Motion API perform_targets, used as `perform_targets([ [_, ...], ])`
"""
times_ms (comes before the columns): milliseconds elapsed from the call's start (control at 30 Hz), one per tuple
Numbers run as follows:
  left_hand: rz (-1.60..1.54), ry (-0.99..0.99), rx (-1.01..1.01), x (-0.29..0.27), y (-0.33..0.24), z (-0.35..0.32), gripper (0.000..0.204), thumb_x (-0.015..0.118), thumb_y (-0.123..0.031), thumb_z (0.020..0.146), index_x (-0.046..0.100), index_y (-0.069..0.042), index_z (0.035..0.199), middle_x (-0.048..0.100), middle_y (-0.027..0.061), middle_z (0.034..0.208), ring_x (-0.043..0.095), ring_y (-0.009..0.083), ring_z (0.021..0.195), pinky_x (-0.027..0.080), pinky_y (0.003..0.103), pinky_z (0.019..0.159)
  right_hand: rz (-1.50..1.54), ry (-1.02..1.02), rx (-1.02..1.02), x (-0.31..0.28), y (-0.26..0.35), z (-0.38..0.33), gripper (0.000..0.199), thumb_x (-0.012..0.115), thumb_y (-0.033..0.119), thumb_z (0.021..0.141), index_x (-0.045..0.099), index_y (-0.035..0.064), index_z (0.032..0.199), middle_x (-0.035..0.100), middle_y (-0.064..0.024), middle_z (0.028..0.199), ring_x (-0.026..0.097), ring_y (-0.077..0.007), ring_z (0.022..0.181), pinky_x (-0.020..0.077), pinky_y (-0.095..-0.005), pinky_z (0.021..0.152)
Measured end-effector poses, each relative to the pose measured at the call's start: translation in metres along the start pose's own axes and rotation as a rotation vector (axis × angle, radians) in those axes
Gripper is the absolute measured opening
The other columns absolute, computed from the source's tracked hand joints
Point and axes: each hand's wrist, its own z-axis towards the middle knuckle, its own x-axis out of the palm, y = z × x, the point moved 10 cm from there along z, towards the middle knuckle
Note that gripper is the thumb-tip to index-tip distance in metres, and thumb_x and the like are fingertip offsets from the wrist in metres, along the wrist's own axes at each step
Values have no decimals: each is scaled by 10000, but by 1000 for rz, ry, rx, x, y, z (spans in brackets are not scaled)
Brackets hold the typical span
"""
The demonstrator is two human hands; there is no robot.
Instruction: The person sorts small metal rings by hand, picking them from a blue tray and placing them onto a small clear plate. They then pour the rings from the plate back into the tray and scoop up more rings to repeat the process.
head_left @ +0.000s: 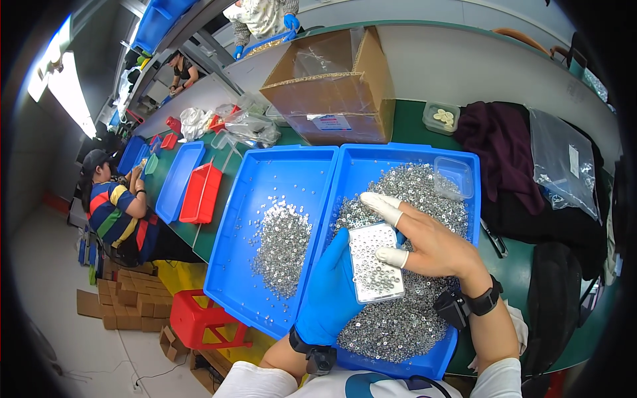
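Observation:
My left hand (328, 298), in a blue glove, is closed around a shallow rectangular tray (381, 298) with a white floor and clear edges. Many small silvery ring-like metal pieces lie scattered inside it, densest toward the near end. My right hand (434, 242) reaches over from the right with white finger cots on its thumb and a finger. The thumb rests over the tray, while the covered finger stretches past its far edge. Below both hands, a blue bin (476, 199) holds a broad heap of such metal pieces (391, 331).
A second blue bin (279, 174) at left holds a smaller heap (284, 245). A clear container (454, 176) sits inside the right bin. Behind stands a cardboard box (332, 99); dark cloth (494, 149) lies at right. A red bin (201, 192) and a seated person (119, 205) are farther left.

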Motion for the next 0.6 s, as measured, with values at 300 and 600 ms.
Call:
perform_targets([
  [300, 35, -14, -2, -2, 1, 0, 522, 325, -412, 1007, 405, -33, 1358, 539, 153, 1271, 576, 292, 1121, 490, 487, 925, -45, -76, -26, -6, 12, 2, 608, 623, 255, 860, 400, 88, 1401, 403, -208, 1402, 366, -376, 1302, 319, -447, 1073],
  [600, 84, -90, 33, -11, -10, 0, 534, 314, -440, 1002, 395, -60, 1369, 525, 158, 1275, 575, 314, 1107, 487, 519, 916, 5, -28, -260, -9, 29, 2, 235, 650, 270, 844, 719, 189, 1053, 435, -87, 1425, 332, -379, 1331, 303, -484, 1068],
])
